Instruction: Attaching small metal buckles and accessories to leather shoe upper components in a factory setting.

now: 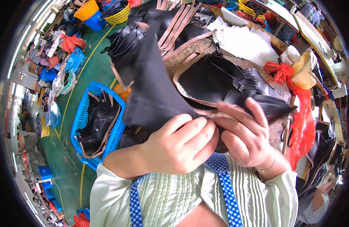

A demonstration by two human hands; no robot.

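Observation:
A black leather piece (149, 85) stands up in front of me, its near end folded down toward my hands. My left hand (182, 143) is closed on its lower edge, fingers curled over. Close beside it, my right hand (246, 132) pinches the same edge at the fingertips, while its outer fingers are raised. The exact pinch point is partly hidden by the fingers. Just beyond lies a stack of black leather shoe uppers (210, 79) with beige zigzag-edged borders. More black uppers (127, 49) and beige-edged strips (178, 30) are heaped at the far side.
On my left, a blue plastic basket (78, 128) holds black uppers. White cut pieces (242, 43) are piled at the back right of the worktable. A red plastic bag (301, 125) hangs at the right. Yellow and blue baskets (93, 15) stand beyond the green floor (60, 159).

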